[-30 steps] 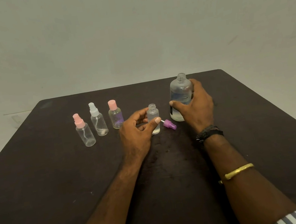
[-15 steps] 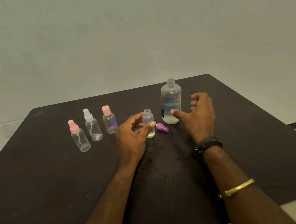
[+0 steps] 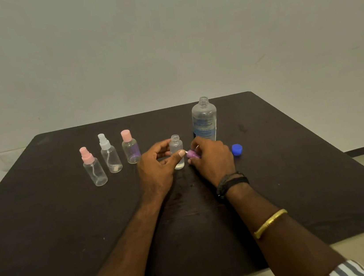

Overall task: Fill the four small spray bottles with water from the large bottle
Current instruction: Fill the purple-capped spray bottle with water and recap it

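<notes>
Left hand (image 3: pixel 157 165) grasps the small clear plastic spray bottle (image 3: pixel 177 152), which is uncapped and upright on the dark brown table (image 3: pixel 49 224); thumb across the front, fingers behind. Fill level unclear. Right hand (image 3: pixel 213 158) pinches the purple plastic spray cap (image 3: pixel 193 154) at 3 o'clock of that bottle, just beside it. Large clear plastic bottle with blue label (image 3: pixel 205 121) stands open-necked at 12 o'clock of the right hand. Blue screw cap (image 3: pixel 237 149) lies at 3 o'clock of the right hand. At 9–10 o'clock of the left hand is a row of capped small bottles: pink flat-capped bottle (image 3: pixel 131 149) nearest, then white-sprayer bottle (image 3: pixel 110 156), then pink-sprayer bottle (image 3: pixel 94 168). Black wristband (image 3: pixel 231 183) and gold bangle (image 3: pixel 270 223) on the right forearm.
</notes>
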